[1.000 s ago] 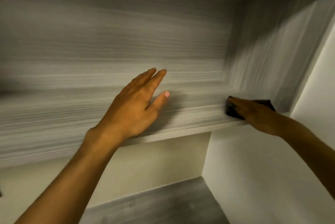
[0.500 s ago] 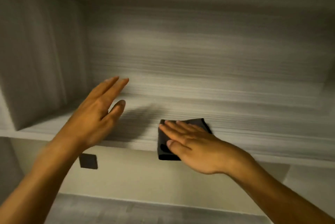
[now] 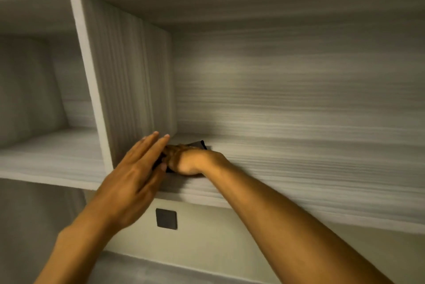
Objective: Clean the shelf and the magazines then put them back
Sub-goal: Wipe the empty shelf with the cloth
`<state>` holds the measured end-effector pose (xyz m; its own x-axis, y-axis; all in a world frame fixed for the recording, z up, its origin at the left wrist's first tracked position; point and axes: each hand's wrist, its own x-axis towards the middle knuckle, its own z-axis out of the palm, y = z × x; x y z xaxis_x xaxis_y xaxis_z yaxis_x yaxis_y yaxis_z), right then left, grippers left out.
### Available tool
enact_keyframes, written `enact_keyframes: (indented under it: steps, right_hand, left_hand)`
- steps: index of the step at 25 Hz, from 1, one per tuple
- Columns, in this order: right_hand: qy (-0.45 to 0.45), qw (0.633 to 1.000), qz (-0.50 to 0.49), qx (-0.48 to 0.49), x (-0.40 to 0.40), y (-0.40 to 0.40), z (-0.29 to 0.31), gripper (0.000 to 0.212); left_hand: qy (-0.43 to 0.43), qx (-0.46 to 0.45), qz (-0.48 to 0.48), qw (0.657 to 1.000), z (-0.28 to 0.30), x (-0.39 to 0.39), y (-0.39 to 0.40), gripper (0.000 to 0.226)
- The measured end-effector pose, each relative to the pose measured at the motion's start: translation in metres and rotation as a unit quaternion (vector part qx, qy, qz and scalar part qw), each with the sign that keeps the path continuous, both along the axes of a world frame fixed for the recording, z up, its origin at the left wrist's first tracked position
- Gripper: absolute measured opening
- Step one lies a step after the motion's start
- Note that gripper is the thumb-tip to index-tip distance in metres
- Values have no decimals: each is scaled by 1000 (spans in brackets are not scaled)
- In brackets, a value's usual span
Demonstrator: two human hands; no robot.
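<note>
Wiping stage: your right hand (image 3: 187, 160) presses a dark cloth (image 3: 199, 144) into the shelf's (image 3: 287, 168) left corner, left hand (image 3: 135, 175) open, fingers straight; no magazines in view, return pending.

The shelf board (image 3: 299, 175) at mid-frame, the upright divider (image 3: 128, 81) left of centre and the back panel (image 3: 287, 90) all look like pale grey laminate with streaked wood grain, matt and smooth. The dark cloth (image 3: 198, 144) looks soft and matt. The black square plate (image 3: 166, 218) at lower centre appears smooth plastic.
</note>
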<state>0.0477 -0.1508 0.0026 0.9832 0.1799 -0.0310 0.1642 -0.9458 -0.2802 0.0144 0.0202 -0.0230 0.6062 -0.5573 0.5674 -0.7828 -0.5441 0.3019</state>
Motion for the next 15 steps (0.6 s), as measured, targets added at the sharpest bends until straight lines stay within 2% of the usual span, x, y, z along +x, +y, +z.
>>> enact_keyframes:
  steps: [4, 8, 15]
  right_hand:
    - [5, 999, -37, -1, -2, -19, 7, 59]
    - [10, 995, -89, -34, -25, -85, -3, 60]
    - [7, 973, -228, -34, -139, -240, -7, 55]
  left_hand:
    - [-4, 31, -9, 999, 7, -1, -21, 60]
    - [-34, 59, -30, 997, 9, -7, -69, 62]
    - [-60, 99, -128, 985, 18, -55, -198, 56]
